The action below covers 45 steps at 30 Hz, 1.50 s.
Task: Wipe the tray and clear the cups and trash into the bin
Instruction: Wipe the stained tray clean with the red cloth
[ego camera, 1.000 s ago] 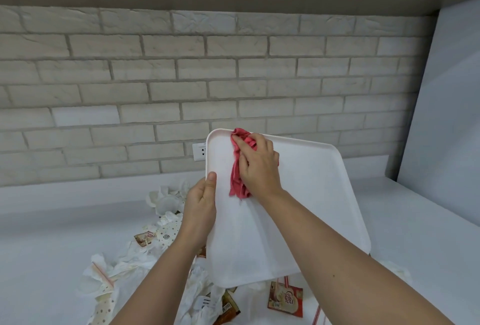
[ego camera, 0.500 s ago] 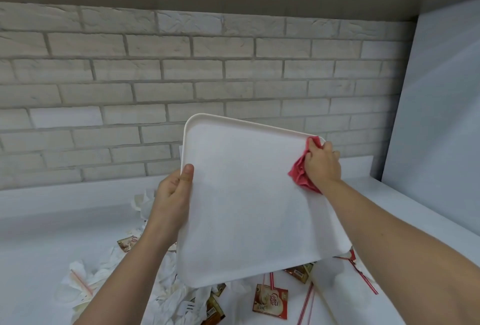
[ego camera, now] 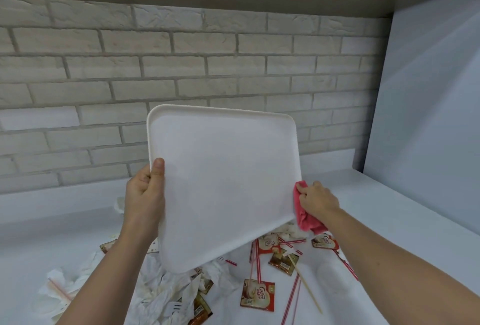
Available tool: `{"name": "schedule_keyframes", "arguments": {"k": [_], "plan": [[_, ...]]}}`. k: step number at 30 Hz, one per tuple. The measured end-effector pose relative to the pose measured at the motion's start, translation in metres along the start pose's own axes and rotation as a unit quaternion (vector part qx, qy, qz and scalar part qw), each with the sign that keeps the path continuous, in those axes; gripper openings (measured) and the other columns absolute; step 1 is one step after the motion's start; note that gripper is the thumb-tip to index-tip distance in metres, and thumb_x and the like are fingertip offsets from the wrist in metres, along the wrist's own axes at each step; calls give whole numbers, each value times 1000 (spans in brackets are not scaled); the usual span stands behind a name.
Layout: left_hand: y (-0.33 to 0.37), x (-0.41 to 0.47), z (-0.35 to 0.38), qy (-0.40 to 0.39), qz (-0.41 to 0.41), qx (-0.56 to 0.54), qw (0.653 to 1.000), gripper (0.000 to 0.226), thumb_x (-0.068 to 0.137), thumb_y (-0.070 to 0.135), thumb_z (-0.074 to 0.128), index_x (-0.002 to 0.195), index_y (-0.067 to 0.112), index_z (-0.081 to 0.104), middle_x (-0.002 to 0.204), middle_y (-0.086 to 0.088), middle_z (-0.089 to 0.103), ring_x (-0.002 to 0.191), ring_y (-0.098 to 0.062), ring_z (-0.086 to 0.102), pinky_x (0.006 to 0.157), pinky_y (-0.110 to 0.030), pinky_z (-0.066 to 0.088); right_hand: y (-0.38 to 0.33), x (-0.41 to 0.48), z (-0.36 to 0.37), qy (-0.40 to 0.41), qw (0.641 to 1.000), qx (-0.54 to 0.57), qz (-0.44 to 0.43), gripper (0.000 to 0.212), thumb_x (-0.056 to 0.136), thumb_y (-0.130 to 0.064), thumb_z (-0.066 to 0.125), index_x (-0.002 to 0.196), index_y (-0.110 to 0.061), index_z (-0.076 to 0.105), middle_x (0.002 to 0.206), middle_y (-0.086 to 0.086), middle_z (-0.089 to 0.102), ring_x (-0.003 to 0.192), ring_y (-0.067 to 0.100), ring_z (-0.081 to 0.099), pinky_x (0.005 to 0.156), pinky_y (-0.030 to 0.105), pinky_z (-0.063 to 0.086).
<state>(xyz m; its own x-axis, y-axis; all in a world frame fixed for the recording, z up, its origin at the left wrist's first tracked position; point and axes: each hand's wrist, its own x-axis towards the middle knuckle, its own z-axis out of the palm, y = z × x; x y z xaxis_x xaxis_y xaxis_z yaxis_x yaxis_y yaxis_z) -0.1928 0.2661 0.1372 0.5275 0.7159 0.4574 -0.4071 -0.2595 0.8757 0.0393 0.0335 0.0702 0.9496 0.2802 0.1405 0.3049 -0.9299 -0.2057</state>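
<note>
The tray [ego camera: 228,182] is white, rectangular with rounded corners, and is held off the counter [ego camera: 52,234], tilted with its inner face toward the camera and its lower corner pointing down.

Left hand [ego camera: 144,196]: grips the left edge of the tray. The thumb [ego camera: 158,169] lies flat over the rim on the inner face; the fingers are wrapped behind the tray and cannot be seen.

Right hand [ego camera: 319,201]: fingers curled around a bunched red cloth [ego camera: 306,221]. The cloth is pressed against the right edge of the tray, near its lower right corner. Part of the cloth hangs below the hand.

Items below the left grip: a heap of crumpled white napkins [ego camera: 161,288] lies on the counter, running under the lower corner of the tray. Some brown packets are mixed into the heap.

Items below the right grip: a red coffee-creamer packet [ego camera: 257,296] lies flat on the counter, apart from the napkins. Several red-and-white striped straws [ego camera: 255,259] lie scattered around it. A thin wooden stick [ego camera: 309,288] lies at a slant beside the packet. A second creamer packet [ego camera: 324,241] lies just beneath the cloth.

Beyond both grips: a pale brick wall [ego camera: 181,65] stands behind the tray. A plain white panel [ego camera: 428,91] stands to the outside of the right hand.
</note>
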Motion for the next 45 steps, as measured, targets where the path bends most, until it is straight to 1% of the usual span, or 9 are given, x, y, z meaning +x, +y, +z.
{"name": "schedule_keyframes", "arguments": {"k": [10,22,29,32,34,36,38,41,45], "plan": [[-1,-4,-4,28,11,-25,999,39,98,33,41,65,17,52,50,12,64,44,2,57,43,-11,46,-19,-33,33,-22,990,137,-34,34,98,-25,38,115,-14,64,107,6,61,86,19,58,81,33,52],[-37,-4,-28,117,-83,-56,988,35,96,41,44,80,14,59,77,2,65,65,-10,63,57,-22,52,-133,-162,34,74,940,92,-321,50,93,-31,24,123,-7,55,122,3,50,107,18,51,78,26,39],[-45,-18,-40,151,-113,-59,980,37,96,43,43,71,17,53,73,1,60,63,-11,57,57,-23,47,-173,-207,55,56,910,127,-392,51,82,-32,24,84,-3,66,87,5,55,79,22,55,61,29,43],[-46,-21,-44,148,-112,-53,981,39,95,43,45,68,15,51,72,0,59,64,-13,56,61,-26,47,-181,-211,46,-8,917,172,-360,36,82,-29,33,65,-5,53,71,-1,39,71,18,44,51,23,25],[-46,-22,-46,138,-113,-50,983,38,95,43,45,70,16,54,74,0,61,67,-14,58,63,-27,49,-189,-210,37,-69,915,216,-333,33,76,-30,36,54,-6,42,63,3,39,66,21,44,50,27,30],[-47,-23,-46,127,-114,-49,984,37,95,44,44,72,16,54,75,1,61,68,-14,58,66,-25,51,-193,-204,24,-126,902,269,-314,37,79,-27,42,62,2,58,74,19,58,72,29,52,66,36,44],[-45,-25,-47,122,-121,-47,984,36,96,43,43,73,18,54,75,1,60,71,-15,58,65,-21,51,-190,-195,4,-140,884,341,-289,27,87,-15,50,93,-2,73,98,17,69,93,25,62,83,27,45],[-43,-30,-49,100,-138,-66,983,33,96,41,42,81,20,61,85,1,67,81,-18,63,70,-25,52,-177,-178,-25,-28,882,374,-286,30,88,-19,52,114,-15,67,105,4,63,99,17,57,86,22,42],[-39,-36,-47,78,-158,-74,982,36,96,43,41,86,18,64,94,-3,70,89,-23,66,80,-34,54,-163,-170,-17,121,894,254,-349,40,80,-39,49,111,-15,58,114,-2,54,109,16,46,90,24,35]]}}
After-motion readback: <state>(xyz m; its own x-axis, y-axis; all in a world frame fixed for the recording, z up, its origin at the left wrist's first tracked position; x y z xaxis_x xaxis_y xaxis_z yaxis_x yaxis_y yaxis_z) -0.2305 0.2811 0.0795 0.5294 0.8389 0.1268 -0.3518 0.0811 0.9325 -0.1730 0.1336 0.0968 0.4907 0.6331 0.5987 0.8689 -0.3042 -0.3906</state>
